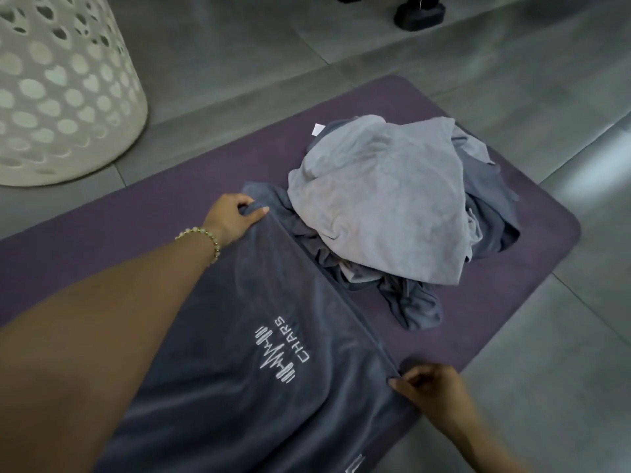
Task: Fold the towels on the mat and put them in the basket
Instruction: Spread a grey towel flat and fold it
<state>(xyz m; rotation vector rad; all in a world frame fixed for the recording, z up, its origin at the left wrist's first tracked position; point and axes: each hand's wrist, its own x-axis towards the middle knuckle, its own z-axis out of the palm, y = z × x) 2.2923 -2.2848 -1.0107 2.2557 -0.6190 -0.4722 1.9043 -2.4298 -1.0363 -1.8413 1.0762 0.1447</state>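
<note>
Grey tiled floor (375, 46) all round, and across it one purple mat (102, 240), its left end running out of frame. Beyond the mat's far left side stands one white basket (68, 97), holes all over. It's cut off at the top and side, so its inside is hidden.

Over the mat comes the left hand (235, 216), one bead bracelet (201, 238) on the wrist, thumb and fingers pinching a corner of a dark grey towel (239, 387). That towel lies on the mat, "CHARS" logo (280, 353) up, with its lower end lost below the frame.

Next, mid-mat, one crumpled pile (403, 233): a pale towel (368, 186) on top and darker cloth under it; how many pieces, can't tell.

At the mat's near edge the right hand (430, 384) pinches the towel's other corner, fingers curled, and the edge runs straight between the two hands.

Beyond the mat's far edge sits a dark object (420, 15), cropped at the top and impossible to make out.
</note>
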